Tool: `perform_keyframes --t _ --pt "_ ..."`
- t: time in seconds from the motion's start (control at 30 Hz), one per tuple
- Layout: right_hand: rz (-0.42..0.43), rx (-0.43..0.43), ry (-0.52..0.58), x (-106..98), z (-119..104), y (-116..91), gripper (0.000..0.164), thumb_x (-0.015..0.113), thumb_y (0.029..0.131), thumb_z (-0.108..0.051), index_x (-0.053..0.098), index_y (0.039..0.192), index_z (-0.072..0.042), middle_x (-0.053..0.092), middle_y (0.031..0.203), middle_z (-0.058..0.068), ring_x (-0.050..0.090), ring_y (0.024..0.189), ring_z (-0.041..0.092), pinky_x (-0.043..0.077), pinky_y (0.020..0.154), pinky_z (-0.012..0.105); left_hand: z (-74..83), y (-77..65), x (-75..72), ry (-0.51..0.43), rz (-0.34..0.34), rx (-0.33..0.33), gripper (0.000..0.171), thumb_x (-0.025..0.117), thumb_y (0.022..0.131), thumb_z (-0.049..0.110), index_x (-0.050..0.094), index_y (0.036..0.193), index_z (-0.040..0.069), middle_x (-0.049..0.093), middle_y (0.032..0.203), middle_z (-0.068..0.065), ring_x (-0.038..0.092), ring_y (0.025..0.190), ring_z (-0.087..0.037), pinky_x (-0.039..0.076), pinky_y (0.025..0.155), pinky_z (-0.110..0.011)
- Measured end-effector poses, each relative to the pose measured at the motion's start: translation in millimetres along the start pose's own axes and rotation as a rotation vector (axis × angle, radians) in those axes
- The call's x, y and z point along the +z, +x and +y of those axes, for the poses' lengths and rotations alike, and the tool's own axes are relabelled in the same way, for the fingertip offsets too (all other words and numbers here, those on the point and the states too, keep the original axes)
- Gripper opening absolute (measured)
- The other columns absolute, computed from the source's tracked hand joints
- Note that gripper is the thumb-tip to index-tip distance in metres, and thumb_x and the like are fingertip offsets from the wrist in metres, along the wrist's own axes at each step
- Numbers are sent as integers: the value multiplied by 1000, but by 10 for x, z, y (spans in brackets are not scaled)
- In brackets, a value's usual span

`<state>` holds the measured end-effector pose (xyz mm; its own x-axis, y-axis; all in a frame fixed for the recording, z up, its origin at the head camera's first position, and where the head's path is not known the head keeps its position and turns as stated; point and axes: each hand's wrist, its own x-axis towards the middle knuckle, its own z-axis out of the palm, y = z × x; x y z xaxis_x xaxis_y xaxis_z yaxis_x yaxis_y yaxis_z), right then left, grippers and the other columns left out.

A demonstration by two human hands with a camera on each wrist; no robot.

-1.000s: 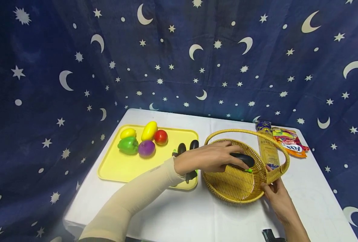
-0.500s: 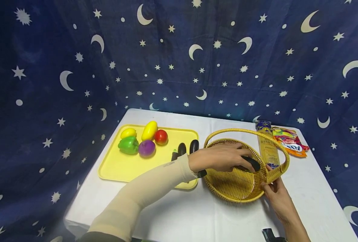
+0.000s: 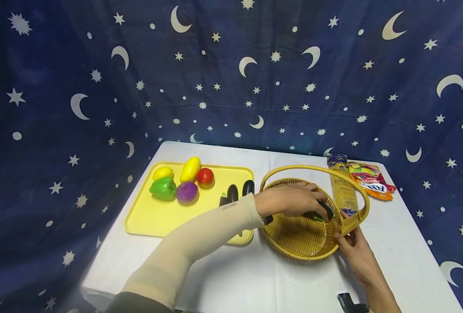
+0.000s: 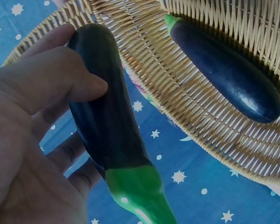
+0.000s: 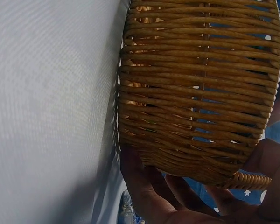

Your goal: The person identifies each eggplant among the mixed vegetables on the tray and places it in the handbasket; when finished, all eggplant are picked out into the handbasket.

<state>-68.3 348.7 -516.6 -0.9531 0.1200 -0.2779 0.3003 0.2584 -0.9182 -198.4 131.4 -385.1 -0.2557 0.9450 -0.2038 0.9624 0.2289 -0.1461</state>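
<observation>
My left hand [image 3: 290,200] reaches over the yellow wicker basket [image 3: 294,243] and holds a dark eggplant [image 4: 105,102] with a green stem end. In the left wrist view its thumb lies across the eggplant, fingers behind it. Another eggplant [image 4: 228,74] lies inside the basket, partly covered by the hand in the head view. At the basket's right side, my right hand [image 3: 354,250] grips the wall beside the foot of the handle. The right wrist view shows its fingers against the outer weave [image 5: 196,93] close above the white cloth.
A yellow tray [image 3: 145,221] at left carries a green pepper [image 3: 163,188], a purple onion-like ball [image 3: 187,192], a tomato [image 3: 206,177], two yellow fruits and several eggplants [image 3: 233,193]. Behind the basket lie a pasta packet [image 3: 345,191] and a candy bag [image 3: 370,182]. The handle arches over the basket.
The left hand has moved a little right and deeper into the basket with the eggplant. My right hand keeps its place at the basket. The head view has shifted slightly.
</observation>
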Motion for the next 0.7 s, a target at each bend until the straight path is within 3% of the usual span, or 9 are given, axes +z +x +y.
perform_keyframes --t 0.1,0.4,0.7 --pt "2 -8 -9 5 8 7 77 45 115 -17 -1 171 -44 11 174 31 35 153 36 48 91 2 -12 52 13 -5 -36 -10 48 47 111 29 53 145 63 42 165 15 42 142 -14 35 125 -34" --pt "-17 -8 29 9 11 29 80 42 114 -10 -3 171 -43 2 178 27 21 162 49 47 91 1 -46 152 61 -37 -84 -8 45 47 110 33 54 145 61 44 160 15 42 142 -15 35 124 -34" --pt "-9 -15 32 2 18 9 79 44 114 -13 -2 170 -44 -1 178 27 19 162 51 46 91 0 -33 196 113 -89 -143 14 47 52 110 25 58 144 57 47 153 14 45 129 -12 41 105 -29"
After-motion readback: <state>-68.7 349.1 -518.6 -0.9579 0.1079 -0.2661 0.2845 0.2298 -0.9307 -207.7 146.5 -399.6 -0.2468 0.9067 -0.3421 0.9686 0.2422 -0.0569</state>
